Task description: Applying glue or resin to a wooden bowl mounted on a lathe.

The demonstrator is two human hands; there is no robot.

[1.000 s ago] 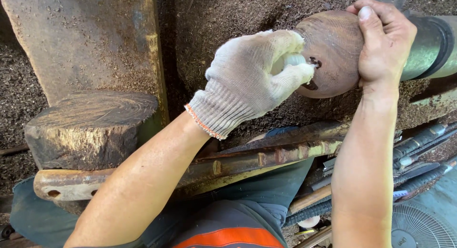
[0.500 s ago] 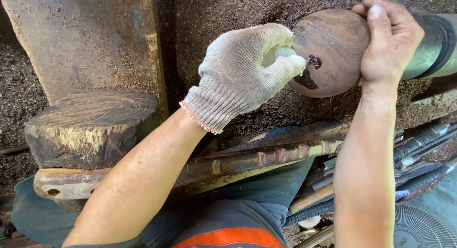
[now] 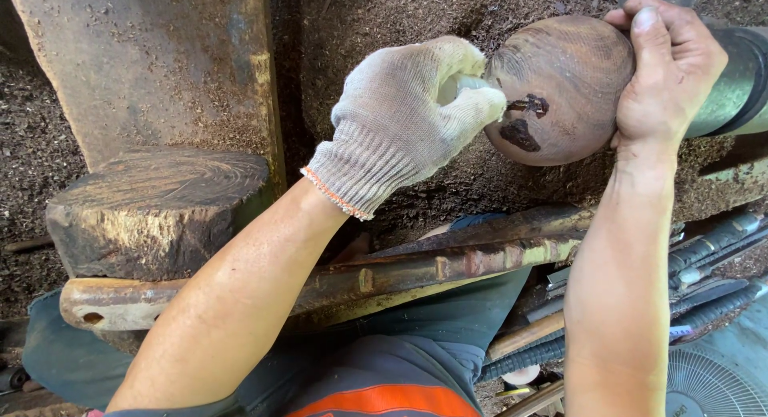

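Left hand, gloved, is clenched around a small pale object, mostly hidden in the fist; its kind cannot be told. Immediately right of that fist sits the rounded wooden piece, touching the fingertips. Right hand, bare, grasps the piece's far side.

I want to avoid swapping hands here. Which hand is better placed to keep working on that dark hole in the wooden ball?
Left. The gloved left hand holds a pale tool at the dark hole; the bare right hand steadies the wooden ball.

L hand knit glove (R hand bare)
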